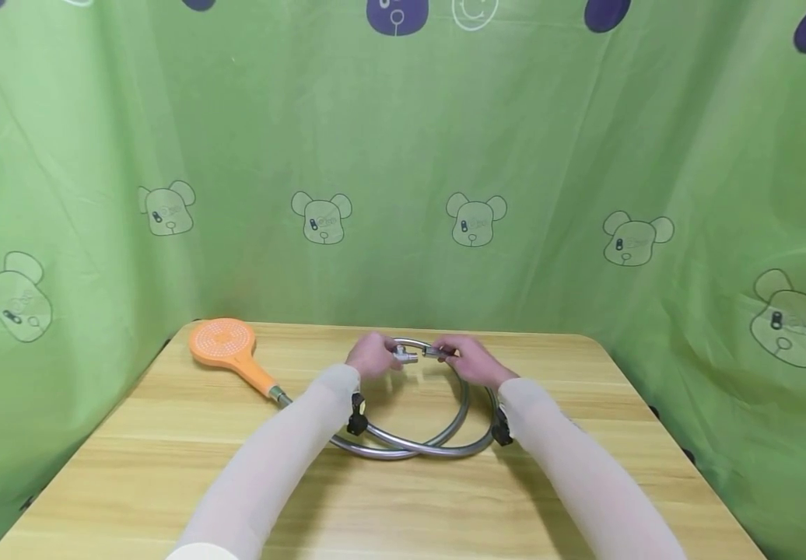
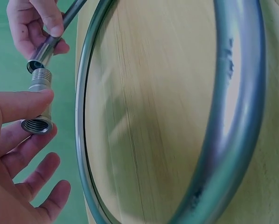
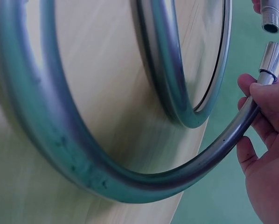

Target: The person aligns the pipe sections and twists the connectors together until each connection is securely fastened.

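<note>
My left hand (image 1: 373, 356) pinches a small silver threaded pipe fitting (image 2: 41, 86) between thumb and fingers. Its male thread points toward the hose end, and an open threaded socket shows on it in the left wrist view. My right hand (image 1: 471, 360) grips the grey shower hose (image 3: 244, 116) just behind its shiny metal end nut (image 3: 272, 58). The nut's open mouth faces the fitting's thread, with a small gap between them in the head view. From the hands the hose loops down over the table to an orange shower head (image 1: 224, 342), which lies face up at the left.
The wooden table (image 1: 403, 513) carries the crossed hose loops in front of the hands. A green curtain (image 1: 403, 140) with bear-face prints hangs behind the table and along both sides. Dark wrist cameras (image 1: 357, 416) are strapped under the light sleeves.
</note>
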Tool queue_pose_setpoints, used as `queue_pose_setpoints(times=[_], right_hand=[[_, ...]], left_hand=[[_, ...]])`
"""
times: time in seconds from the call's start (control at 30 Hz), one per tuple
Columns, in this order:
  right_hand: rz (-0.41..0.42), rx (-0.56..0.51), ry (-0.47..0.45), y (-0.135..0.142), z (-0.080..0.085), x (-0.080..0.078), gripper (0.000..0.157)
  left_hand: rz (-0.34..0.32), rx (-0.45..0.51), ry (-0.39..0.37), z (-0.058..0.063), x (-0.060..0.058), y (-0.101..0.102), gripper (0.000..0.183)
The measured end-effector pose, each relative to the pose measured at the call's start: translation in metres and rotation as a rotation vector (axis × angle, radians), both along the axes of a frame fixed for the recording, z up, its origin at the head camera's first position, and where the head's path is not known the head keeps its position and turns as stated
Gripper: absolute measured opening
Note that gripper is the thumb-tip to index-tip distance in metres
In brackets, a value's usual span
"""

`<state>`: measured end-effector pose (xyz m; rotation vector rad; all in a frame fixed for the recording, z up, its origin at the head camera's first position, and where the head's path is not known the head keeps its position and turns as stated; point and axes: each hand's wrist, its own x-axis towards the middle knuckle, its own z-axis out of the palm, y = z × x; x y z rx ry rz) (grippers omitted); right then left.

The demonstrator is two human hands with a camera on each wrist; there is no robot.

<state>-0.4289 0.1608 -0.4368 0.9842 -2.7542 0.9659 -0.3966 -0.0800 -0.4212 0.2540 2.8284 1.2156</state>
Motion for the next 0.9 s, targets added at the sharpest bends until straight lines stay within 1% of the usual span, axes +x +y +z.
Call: queue_pose_setpoints(times=[0.13, 0.33, 0.6, 0.8, 0.9], right_hand=[[0.004, 0.001, -0.001, -0.0015, -0.0011, -0.0006, 0.031], [0.027, 0.005, 0.026, -0.0042, -0.002, -0.0007, 0.032], [0.006, 0.023, 0.012, -0.0069, -0.0035, -0.0027, 0.032], [0.009, 0.041, 0.008, -0.0073, -0.0019, -0.0006, 0.031], [-0.008, 0.042, -0.006, -0.0068, -0.0001, 0.0009, 0.031]], left_hand=[[-0.005, -0.009, 0.013, 0.0008, -0.0002, 0.0023, 0.017], [-0.008, -0.011, 0.014, -0.0022, -0.0041, 0.0033, 0.015], [-0.017, 0.0, 0.033, -0.0032, -0.0059, 0.0044, 0.013], [-0.025, 0.043, 0.027, -0.004, -0.0061, 0.0053, 0.026], [-0.024, 0.044, 0.031, -0.0031, -0.0056, 0.0064, 0.031]])
